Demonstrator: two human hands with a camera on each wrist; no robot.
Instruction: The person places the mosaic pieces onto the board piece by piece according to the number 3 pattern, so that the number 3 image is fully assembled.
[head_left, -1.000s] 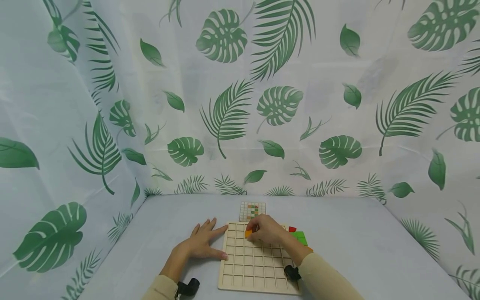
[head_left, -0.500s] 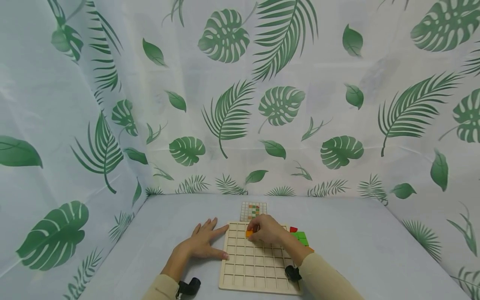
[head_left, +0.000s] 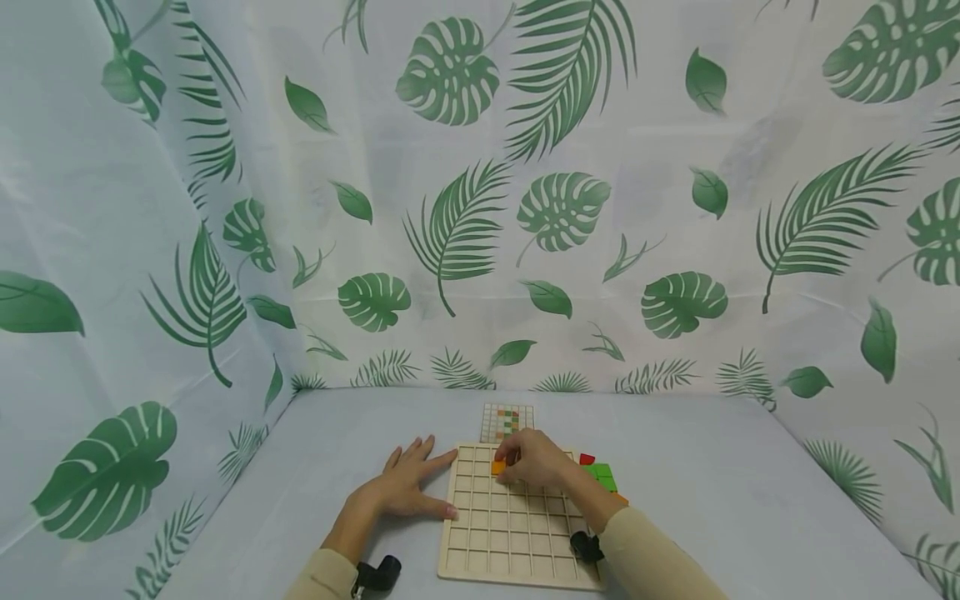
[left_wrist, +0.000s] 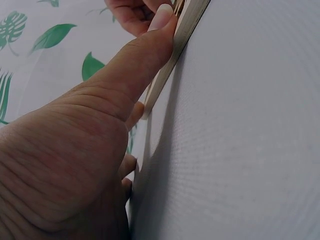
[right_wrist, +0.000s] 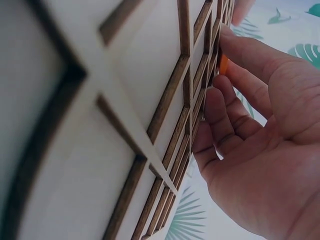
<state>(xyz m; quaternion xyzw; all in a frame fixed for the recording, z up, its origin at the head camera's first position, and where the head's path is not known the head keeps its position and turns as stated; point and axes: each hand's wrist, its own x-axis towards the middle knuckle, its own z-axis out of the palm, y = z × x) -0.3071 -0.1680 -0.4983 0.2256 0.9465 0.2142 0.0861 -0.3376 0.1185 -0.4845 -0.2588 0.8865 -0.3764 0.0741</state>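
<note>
A wooden grid board (head_left: 487, 537) with rows of square recesses lies on the table. My right hand (head_left: 534, 460) is over its far part, thumb and fingertips pinching a small orange tile (head_left: 498, 468) at a recess near the far left corner. In the right wrist view the tile (right_wrist: 223, 65) shows as an orange sliver between thumb and fingers, low against the grid. My left hand (head_left: 405, 486) rests flat at the board's left side with fingers spread. Its thumb presses the board's edge, and its index fingertip touches near the far corner.
Behind the board lies a small pattern card (head_left: 491, 423) printed with coloured squares, partly covered by the right hand. Beyond the board's right edge are several green tiles (head_left: 602, 475), a red piece (head_left: 587, 459) and an orange piece (head_left: 621, 498). A leaf-print curtain (head_left: 465, 350) hangs behind.
Both hands and the orange tile stay in nearly the same place on the board. The whole head view has shifted very slightly since the first frame.
</note>
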